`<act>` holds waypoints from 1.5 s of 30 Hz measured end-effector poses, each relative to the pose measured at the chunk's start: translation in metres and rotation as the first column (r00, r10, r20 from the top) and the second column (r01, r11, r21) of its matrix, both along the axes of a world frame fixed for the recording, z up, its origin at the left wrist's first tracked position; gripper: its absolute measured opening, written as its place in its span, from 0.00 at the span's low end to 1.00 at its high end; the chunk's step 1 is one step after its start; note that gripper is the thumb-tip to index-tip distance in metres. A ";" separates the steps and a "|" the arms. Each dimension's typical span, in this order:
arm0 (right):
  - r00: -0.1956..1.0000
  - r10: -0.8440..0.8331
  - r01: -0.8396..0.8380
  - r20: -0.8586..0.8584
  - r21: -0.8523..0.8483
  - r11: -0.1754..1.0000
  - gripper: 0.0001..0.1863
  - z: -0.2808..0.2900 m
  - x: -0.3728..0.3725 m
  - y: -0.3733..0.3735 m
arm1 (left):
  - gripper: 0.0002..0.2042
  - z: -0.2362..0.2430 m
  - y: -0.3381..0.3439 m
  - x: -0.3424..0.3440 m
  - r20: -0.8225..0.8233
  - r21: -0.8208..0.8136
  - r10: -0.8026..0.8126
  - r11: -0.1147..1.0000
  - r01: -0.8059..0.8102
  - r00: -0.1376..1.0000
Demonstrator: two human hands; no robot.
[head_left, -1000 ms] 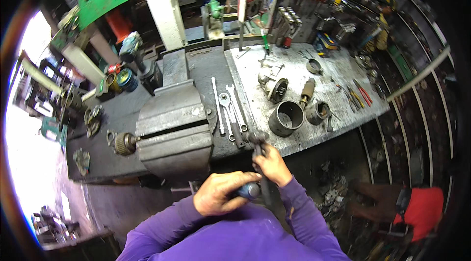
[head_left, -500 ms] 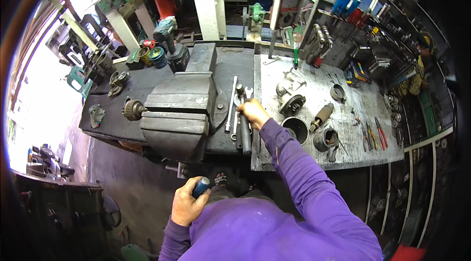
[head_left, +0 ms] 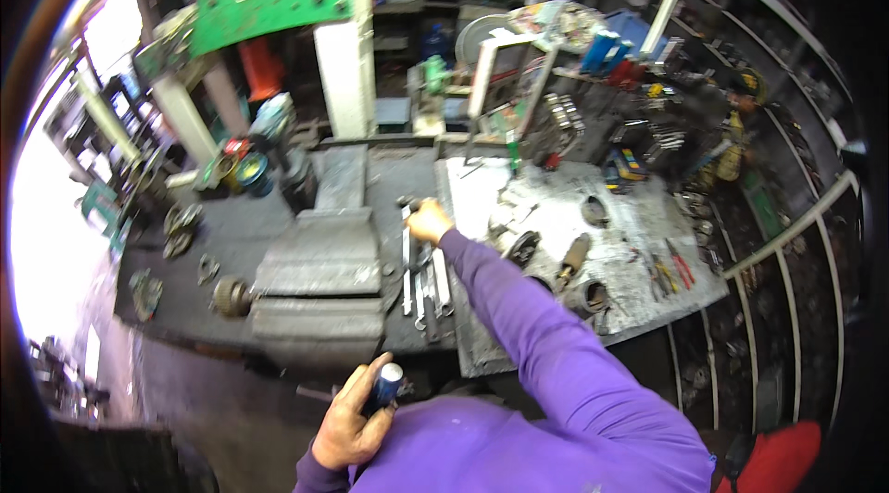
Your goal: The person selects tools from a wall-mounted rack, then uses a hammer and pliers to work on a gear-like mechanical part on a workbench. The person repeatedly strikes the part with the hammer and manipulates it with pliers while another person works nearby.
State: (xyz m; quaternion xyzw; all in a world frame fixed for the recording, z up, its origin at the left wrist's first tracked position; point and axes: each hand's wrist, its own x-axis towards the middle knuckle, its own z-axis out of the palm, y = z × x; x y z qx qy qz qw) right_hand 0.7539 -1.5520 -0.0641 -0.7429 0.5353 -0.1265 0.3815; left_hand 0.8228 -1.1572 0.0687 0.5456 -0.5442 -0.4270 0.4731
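Observation:
My left hand (head_left: 350, 419), low in front of my body, is closed round a short blue cylinder (head_left: 385, 389) with a silvery end cap. My right hand (head_left: 430, 221) reaches over the bench beyond the laid-out tools. Its fingers are closed on a hammer, whose dark head (head_left: 406, 202) shows at their left; my hand hides much of the rest. Nearer me lie a long metal bar (head_left: 407, 273) and several wrenches (head_left: 421, 299). Left of them stands a large bench vise (head_left: 319, 262), with a toothed gear (head_left: 231, 297) at its left side.
At right, a metal-topped table (head_left: 639, 206) carries a cylindrical wound part (head_left: 575, 257), metal rings (head_left: 594, 210) and pliers (head_left: 682, 263). A cordless drill (head_left: 274, 118) stands behind the vise. A green press beam (head_left: 273, 16) rises at the back. Shelving lines the far right.
My view has tilted up, so the bench sits lower. My right hand has moved farther from me along the tools with the hammer. My left hand still holds the blue cylinder.

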 end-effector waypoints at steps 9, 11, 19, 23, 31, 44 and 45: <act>0.446 0.449 -0.624 0.774 -0.091 0.776 0.30 0.167 -0.155 0.165 | 0.50 0.006 -0.087 -0.035 -0.231 -0.142 -0.061 0.989 0.028 0.971; 0.620 0.396 -0.478 0.678 -0.074 0.875 0.28 0.179 -0.167 0.168 | 0.48 0.004 -0.107 -0.054 -0.303 -0.145 -0.026 0.989 -0.019 0.953; 0.865 0.150 0.383 0.479 -0.824 0.418 0.18 0.290 -0.262 -0.023 | 0.30 0.012 -0.142 -0.064 0.316 -0.254 0.121 0.966 -0.039 0.941; 0.917 0.033 0.380 0.398 -0.895 0.234 0.20 0.323 -0.270 -0.123 | 0.25 0.004 -0.116 -0.067 0.377 -0.083 -0.002 0.996 0.036 0.926; 0.941 0.084 0.299 0.327 -0.922 0.245 0.18 0.307 -0.246 -0.190 | 0.24 -0.044 -0.010 -0.082 0.431 0.201 0.327 0.873 -0.444 0.841; 0.995 0.039 0.067 0.089 -0.923 0.379 0.21 0.302 -0.251 -0.209 | 0.26 -0.352 0.269 -0.068 0.554 0.623 0.479 0.302 -0.721 0.680; 0.995 -0.033 0.095 0.089 -0.896 0.434 0.23 0.302 -0.249 -0.212 | 0.25 -0.364 0.287 -0.079 0.558 0.688 0.456 0.213 -0.694 0.693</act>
